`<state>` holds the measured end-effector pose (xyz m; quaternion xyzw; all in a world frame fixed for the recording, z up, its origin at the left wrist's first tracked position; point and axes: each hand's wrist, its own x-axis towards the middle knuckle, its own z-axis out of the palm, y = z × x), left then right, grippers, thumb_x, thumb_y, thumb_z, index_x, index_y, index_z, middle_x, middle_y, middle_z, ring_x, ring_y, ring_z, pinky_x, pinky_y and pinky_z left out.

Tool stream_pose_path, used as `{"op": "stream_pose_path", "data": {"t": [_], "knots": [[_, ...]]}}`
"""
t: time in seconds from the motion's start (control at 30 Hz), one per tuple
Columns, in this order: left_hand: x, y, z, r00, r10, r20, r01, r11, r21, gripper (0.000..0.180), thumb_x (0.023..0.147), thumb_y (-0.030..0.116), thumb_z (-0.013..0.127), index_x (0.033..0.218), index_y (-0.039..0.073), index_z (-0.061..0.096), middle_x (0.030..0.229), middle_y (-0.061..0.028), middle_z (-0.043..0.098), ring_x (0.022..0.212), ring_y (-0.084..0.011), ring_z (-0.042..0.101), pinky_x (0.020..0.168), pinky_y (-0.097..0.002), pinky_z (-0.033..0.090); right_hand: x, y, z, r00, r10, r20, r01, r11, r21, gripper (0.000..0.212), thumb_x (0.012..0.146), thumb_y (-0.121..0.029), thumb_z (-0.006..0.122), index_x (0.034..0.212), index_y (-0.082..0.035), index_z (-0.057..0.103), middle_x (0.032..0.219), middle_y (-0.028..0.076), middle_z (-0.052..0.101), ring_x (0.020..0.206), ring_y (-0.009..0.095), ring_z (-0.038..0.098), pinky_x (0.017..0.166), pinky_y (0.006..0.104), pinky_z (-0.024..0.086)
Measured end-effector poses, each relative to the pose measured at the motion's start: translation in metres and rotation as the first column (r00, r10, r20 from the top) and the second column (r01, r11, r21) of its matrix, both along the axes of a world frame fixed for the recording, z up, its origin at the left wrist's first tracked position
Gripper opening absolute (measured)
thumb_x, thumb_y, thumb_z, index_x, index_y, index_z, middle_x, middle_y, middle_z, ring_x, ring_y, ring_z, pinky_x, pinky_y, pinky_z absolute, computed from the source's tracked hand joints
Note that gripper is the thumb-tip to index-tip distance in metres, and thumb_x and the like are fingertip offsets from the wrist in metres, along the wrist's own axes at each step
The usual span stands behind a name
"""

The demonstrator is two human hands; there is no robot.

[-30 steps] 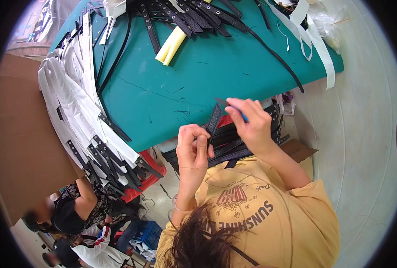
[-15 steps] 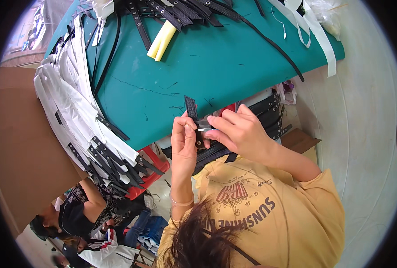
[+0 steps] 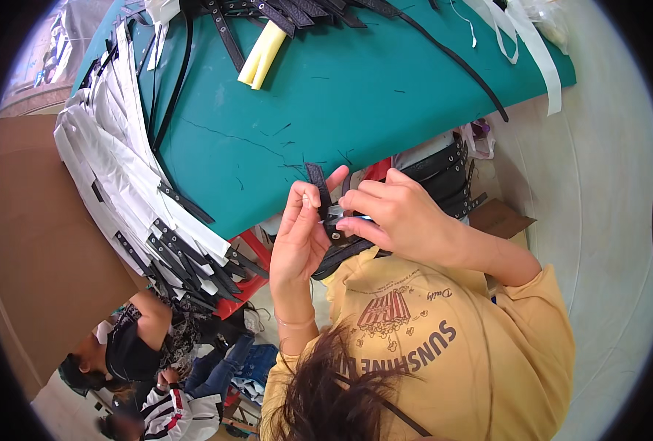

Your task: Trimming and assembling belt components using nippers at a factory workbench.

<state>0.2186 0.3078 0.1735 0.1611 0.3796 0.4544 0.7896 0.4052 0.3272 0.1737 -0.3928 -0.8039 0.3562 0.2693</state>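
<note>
My left hand (image 3: 296, 239) pinches a black leather-like belt (image 3: 316, 178) near its end, just in front of the table's near edge. The belt's tip points up and away from me, and a metal fitting shows lower down on it. In my right hand (image 3: 411, 217) is a small tool with silver blades, which looks like thread snips (image 3: 334, 212). Its blades meet the belt beside my left fingertips, and my right fingers hide most of its body. One left finger stretches out past the belt.
Dark thread scraps lie on the green table (image 3: 341, 110). Eyeleted black straps (image 3: 224, 33), a yellow foam piece (image 3: 262, 55) and white strips (image 3: 543, 66) are on it. White-backed straps (image 3: 113, 169) hang left, by cardboard (image 3: 47, 242) and a red stool (image 3: 249, 275). People sit lower left.
Both hands stay at the belt. A left finger has straightened out, and the belt and blades have turned slightly. The view has shifted a little.
</note>
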Motion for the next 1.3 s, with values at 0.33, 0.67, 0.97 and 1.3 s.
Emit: {"op": "stream_pose_path", "data": {"t": [0.33, 0.67, 0.97, 1.3], "knots": [[0.004, 0.002, 0.001, 0.991, -0.017, 0.13, 0.025, 0.998, -0.062, 0.009, 0.1, 0.018, 0.037, 0.097, 0.01, 0.039, 0.141, -0.0206, 0.031, 0.118, -0.0315, 0.05, 0.085, -0.0432, 0.054, 0.019, 0.005, 0.003, 0.985, -0.069, -0.159, 0.011, 0.94, -0.34, 0.023, 0.076, -0.018, 0.072, 0.092, -0.006, 0.062, 0.082, 0.007, 0.065, 0.068, 0.024, 0.059, 0.062, 0.0322, 0.044], [0.006, 0.002, 0.0, 0.983, -0.046, 0.175, 0.049, 0.999, -0.013, 0.007, 0.099, 0.017, 0.038, 0.098, 0.01, 0.04, 0.141, -0.0197, 0.032, 0.122, -0.0333, 0.046, 0.089, -0.0394, 0.052, 0.013, -0.006, -0.001, 0.998, 0.046, -0.037, -0.049, 0.993, -0.106, 0.027, 0.076, -0.022, 0.073, 0.095, -0.008, 0.061, 0.094, 0.004, 0.065, 0.07, 0.019, 0.059, 0.064, 0.0291, 0.041], [0.003, 0.004, 0.001, 0.981, -0.052, 0.187, 0.057, 0.998, -0.02, 0.009, 0.099, 0.019, 0.041, 0.097, 0.011, 0.04, 0.14, -0.0186, 0.033, 0.119, -0.0312, 0.048, 0.088, -0.0432, 0.052, 0.019, -0.005, 0.001, 0.988, -0.086, -0.132, 0.041, 0.949, -0.314, 0.022, 0.077, -0.016, 0.071, 0.093, -0.005, 0.062, 0.088, 0.007, 0.065, 0.075, 0.022, 0.061, 0.069, 0.0316, 0.045], [0.007, 0.006, 0.001, 0.979, -0.021, 0.204, 0.055, 0.985, -0.161, 0.009, 0.098, 0.019, 0.044, 0.098, 0.01, 0.042, 0.139, -0.0164, 0.034, 0.126, -0.0383, 0.041, 0.086, -0.0459, 0.053, 0.018, -0.007, -0.003, 0.987, 0.033, -0.16, -0.068, 0.972, -0.224, 0.018, 0.075, -0.018, 0.073, 0.086, -0.008, 0.063, 0.082, 0.003, 0.063, 0.062, 0.019, 0.052, 0.062, 0.0314, 0.039]]}}
